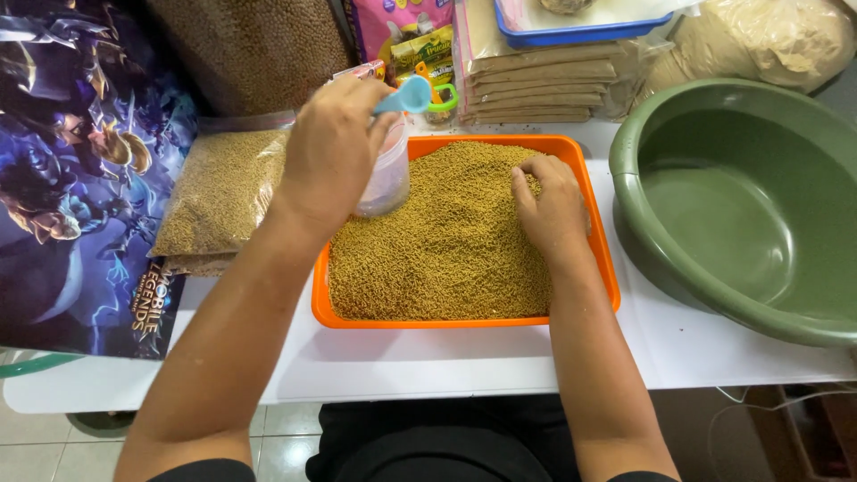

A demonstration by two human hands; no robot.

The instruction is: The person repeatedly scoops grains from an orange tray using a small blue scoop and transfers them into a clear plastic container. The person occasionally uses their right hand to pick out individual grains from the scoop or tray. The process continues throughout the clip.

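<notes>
An orange tray [585, 174] heaped with small brown pellets [446, 241] sits on the white table in front of me. My left hand [330, 147] grips a clear plastic cup [386, 178] with a blue handle [406, 96], tipped over the tray's left rear corner. My right hand [549, 201] rests palm down on the pellets at the tray's right side, with its fingers pressed into the heap.
A large green basin [741, 205] stands to the right of the tray. A clear bag of pellets [219, 201] lies to the left, on a dark printed mat [80, 178]. Stacked flat brown packets [536, 85], a blue tray [571, 34] and more bags fill the back.
</notes>
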